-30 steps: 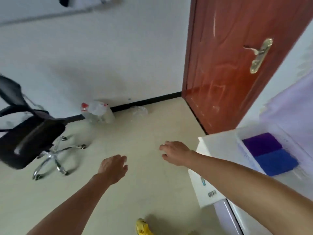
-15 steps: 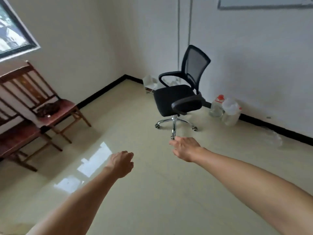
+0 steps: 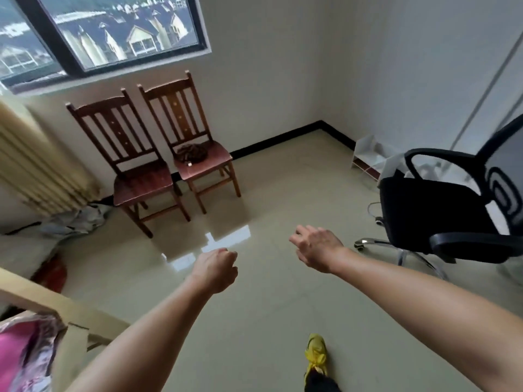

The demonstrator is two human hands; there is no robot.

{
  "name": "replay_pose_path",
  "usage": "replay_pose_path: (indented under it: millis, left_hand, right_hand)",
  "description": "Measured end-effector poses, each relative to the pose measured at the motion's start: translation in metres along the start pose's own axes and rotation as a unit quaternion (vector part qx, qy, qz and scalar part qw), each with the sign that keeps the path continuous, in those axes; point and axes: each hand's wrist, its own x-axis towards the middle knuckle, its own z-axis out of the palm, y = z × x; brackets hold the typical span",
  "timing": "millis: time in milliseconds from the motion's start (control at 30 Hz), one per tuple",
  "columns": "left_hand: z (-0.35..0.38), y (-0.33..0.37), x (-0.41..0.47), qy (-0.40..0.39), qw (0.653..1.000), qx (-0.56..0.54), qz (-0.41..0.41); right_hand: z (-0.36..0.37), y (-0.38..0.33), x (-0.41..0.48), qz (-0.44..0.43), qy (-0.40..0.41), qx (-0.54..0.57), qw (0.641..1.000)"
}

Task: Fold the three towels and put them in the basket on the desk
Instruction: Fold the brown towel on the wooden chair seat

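No towel, basket or desk shows in the head view. Both my arms reach forward over the shiny beige floor. My left hand [image 3: 216,270] hangs with its fingers loosely curled and holds nothing. A little higher and to the right, my right hand [image 3: 317,247] is relaxed with the fingers spread, also holding nothing.
Two wooden chairs [image 3: 169,165] stand under the window, one with a dark bundle [image 3: 192,152] on its seat. A black office chair [image 3: 441,213] is at the right. A beige furniture edge [image 3: 65,306] with pink patterned fabric [image 3: 19,357] fills the lower left. My yellow shoe [image 3: 316,353] is below.
The view has swung left, from the door and the white basket with purple and blue towels, past the office chair, to the window wall. Both hands stayed out in front, holding nothing.
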Motion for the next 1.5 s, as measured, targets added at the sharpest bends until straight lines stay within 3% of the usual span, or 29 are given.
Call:
replay_pose_path:
  millis: [333, 533, 1100, 1500]
  left_hand:
    - [-0.042, -0.114, 0.155, -0.005, 0.984, -0.075, -0.161]
    - [-0.037, -0.204, 0.256, -0.039, 0.975, -0.076, -0.206]
    - [-0.107, -0.411, 0.592, -0.052, 0.987, -0.071, -0.133]
    - [-0.107, -0.517, 0.783, -0.1, 0.966, -0.127, -0.201]
  right_hand:
    - [-0.044, 0.05, 0.282, -0.124, -0.005, -0.006, 0.992]
    - [-0.039, 0.047, 0.438, -0.166, -0.012, -0.006, 0.986]
    - [-0.07, 0.128, 0.782, -0.09, -0.08, 0.005, 0.993]
    - [-0.046, 0.173, 1.055, -0.155, -0.12, 0.0, 0.981]
